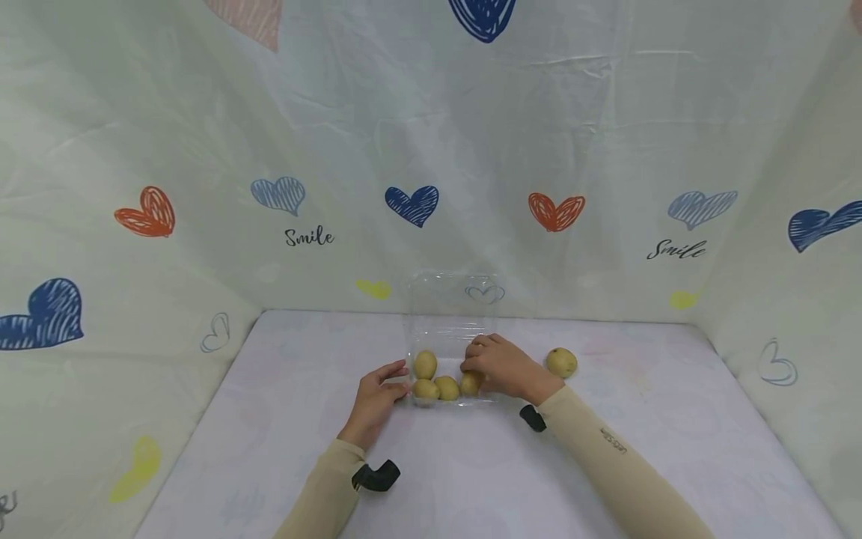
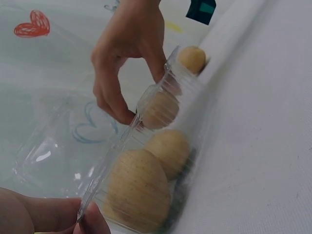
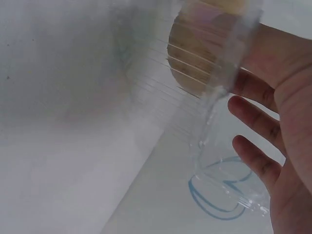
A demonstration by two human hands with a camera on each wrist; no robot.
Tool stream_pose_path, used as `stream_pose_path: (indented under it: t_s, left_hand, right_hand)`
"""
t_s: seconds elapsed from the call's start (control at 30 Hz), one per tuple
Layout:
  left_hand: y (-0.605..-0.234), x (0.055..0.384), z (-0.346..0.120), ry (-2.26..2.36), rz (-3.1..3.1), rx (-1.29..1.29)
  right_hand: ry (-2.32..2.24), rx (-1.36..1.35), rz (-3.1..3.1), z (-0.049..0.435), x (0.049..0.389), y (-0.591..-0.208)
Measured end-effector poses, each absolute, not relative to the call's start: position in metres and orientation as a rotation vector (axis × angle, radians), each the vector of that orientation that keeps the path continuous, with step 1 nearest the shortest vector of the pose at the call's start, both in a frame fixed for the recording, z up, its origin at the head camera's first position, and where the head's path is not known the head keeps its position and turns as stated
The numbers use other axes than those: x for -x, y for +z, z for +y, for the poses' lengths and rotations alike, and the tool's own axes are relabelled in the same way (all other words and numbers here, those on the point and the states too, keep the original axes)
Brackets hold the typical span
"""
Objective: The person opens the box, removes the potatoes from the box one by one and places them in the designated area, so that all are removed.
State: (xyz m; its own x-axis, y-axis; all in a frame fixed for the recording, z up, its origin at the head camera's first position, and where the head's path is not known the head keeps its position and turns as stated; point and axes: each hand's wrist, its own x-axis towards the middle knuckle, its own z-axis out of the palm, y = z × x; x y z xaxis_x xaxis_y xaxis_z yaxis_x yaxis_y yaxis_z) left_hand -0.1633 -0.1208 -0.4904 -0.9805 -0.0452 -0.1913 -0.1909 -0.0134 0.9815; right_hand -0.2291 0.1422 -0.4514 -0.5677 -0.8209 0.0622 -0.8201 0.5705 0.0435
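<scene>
A clear plastic clamshell box [image 1: 485, 403] stands on the table with its lid [image 1: 444, 296] raised at the back. My left hand [image 1: 375, 400] is at its left side; in the left wrist view, thumb and finger pinch the rim [image 2: 97, 178]. My right hand [image 1: 505, 367] reaches into the right part of the box and grips a potato [image 1: 471, 383] low inside. Three other potatoes lie in the box: one at the back left [image 1: 425, 364], one at the front left [image 1: 426, 389] and one in the front middle [image 1: 447, 388]. The right wrist view shows the gripped potato [image 3: 192, 53] through the ribbed wall.
A loose potato [image 1: 562, 362] lies on the table to the right of the box, beyond my right wrist. The white table [image 1: 471, 479] meets a hanging cloth [image 1: 337, 277] printed with hearts at the back and both sides. Black straps [image 1: 377, 476] sit at the wrists.
</scene>
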Motion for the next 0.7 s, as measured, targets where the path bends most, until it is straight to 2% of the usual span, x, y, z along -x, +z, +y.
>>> stream_pose_path:
  t_s: [0.7]
  left_hand:
    - [-0.494,0.166,-0.121,2.135,2.137,0.281]
  right_hand:
    - [0.039,-1.287,-2.587,0.181,0.215,-0.422]
